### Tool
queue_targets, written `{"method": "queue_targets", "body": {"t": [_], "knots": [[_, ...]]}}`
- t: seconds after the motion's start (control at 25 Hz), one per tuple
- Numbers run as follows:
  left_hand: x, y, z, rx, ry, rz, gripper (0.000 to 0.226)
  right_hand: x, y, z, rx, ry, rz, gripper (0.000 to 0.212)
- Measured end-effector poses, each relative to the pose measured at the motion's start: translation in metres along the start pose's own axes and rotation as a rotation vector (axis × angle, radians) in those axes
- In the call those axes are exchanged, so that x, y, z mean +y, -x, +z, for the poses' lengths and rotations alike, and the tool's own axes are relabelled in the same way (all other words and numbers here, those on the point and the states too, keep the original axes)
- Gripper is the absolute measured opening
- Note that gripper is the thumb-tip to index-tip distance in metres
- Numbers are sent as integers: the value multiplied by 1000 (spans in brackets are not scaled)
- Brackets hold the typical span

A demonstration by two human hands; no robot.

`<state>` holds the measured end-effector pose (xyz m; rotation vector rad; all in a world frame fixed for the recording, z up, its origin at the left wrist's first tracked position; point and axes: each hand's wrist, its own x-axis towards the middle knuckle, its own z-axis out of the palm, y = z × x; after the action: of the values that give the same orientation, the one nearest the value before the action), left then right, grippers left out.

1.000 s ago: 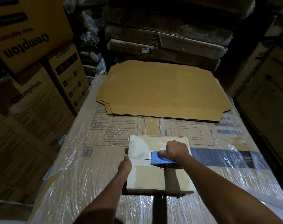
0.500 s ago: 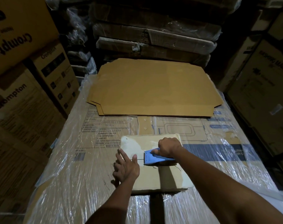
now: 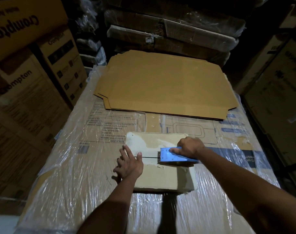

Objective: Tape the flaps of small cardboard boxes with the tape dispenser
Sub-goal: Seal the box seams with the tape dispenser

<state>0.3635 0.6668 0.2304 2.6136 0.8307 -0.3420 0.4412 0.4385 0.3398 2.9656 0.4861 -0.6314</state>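
We see a small cardboard box lying flat on a large carton wrapped in clear plastic film, which serves here as the desk. The right hand has its grip closed around a blue tape dispenser, and the dispenser rests on the box top, over the seam between the two flaps. The left hand lies flat with straight, spread fingers on the left part of the box, across the same seam. Behind the box, a stack of flattened brown cardboard sheets lies on the same carton.
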Motion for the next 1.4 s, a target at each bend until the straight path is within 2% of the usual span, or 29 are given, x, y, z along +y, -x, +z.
{"method": "queue_targets", "body": {"t": [0.12, 0.24, 0.36, 0.44, 0.56, 0.6, 0.72, 0.96, 1.08, 1.2, 1.4], "knots": [[3, 2, 0, -11, -11, 4, 82, 32, 10, 6, -44, -55, 55, 64], [3, 3, 3, -29, -50, 4, 82, 38, 10, 8, -34, -88, 77, 65], [10, 1, -1, 0, -112, -5, 82, 22, 4, 13, 14, 36, 77, 65], [28, 9, 3, 18, -141, 140, 82, 15, 3, 17, 31, 92, 76, 64], [46, 35, 33, 24, -190, 522, 75, 14, 1, 16, 22, 101, 70, 63], [48, 40, 42, 52, -220, 561, 76, 16, 0, 16, 21, 100, 63, 62], [48, 40, 50, 33, -286, 543, 80, 21, -2, 13, -3, 82, 44, 62], [44, 40, 54, 6, -226, 517, 74, 43, -5, 5, -21, -31, -2, 67], [44, 39, 55, 62, -257, 533, 87, 59, -1, 14, -41, -61, -13, 69], [44, 40, 52, 43, -225, 526, 95, 86, 1, 14, -48, -158, 11, 71], [44, 42, 49, 5, -262, 514, 96, 118, 12, 24, -68, -252, 10, 58]]}}
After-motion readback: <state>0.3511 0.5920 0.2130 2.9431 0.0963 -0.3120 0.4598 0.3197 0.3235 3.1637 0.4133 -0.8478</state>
